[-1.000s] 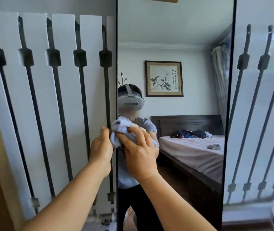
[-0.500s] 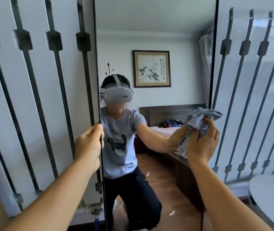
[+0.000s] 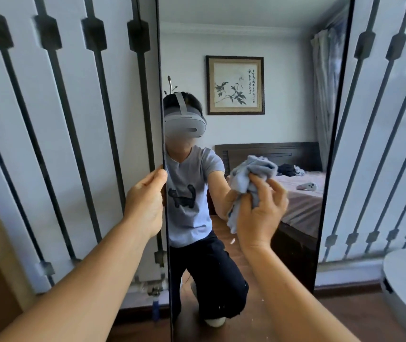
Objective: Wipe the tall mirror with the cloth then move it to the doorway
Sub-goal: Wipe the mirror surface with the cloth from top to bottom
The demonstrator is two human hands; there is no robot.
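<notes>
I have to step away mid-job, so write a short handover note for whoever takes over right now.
Left hand: gripping the tall mirror by its left edge, steadying it.
Right hand: closed on the bunched blue cloth, pressed to the glass near mid-height.
Mirror stands upright against the white slatted panels.
Done: wiping is under way; how much of the glass is clean cannot be told.
Left: finish wiping, then move the mirror to the doorway.

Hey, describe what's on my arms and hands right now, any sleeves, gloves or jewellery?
Both forearms are bare to the frame edge, with no sleeves in direct view. The left hand and right hand wear no gloves, and no rings, watch or bracelet show.
</notes>
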